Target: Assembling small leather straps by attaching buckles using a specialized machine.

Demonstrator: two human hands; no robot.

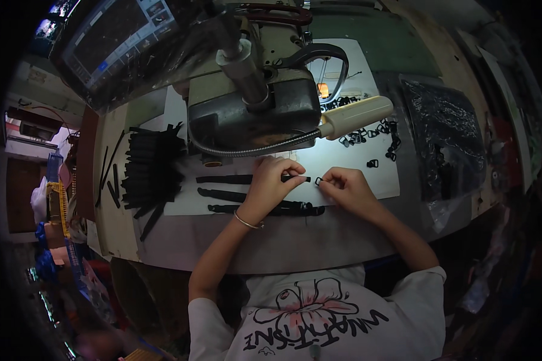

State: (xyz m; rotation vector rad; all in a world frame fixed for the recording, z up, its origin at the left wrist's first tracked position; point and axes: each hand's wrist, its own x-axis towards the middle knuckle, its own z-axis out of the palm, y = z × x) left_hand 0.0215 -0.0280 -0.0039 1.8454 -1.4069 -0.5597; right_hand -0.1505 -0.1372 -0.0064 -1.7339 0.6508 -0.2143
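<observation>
The left hand (273, 183) is clamping a black strap (226, 179); just off the strap's tip, at three o'clock, the right hand (347, 188) is pinching a small buckle (318, 180). Black strips (153, 165) are crowding the worktop (271, 249) at nine, a sewing machine (253, 117) is looming at eleven, and a lamp (356, 117) at one is partly hiding loose buckles (373, 163).

Near the front edge of the table (223, 243), the left hand (272, 183) hides the middle of a black strap (226, 179), while at the far left corner a screen (123, 39) runs out of my view, its lettering illegibly small.
</observation>
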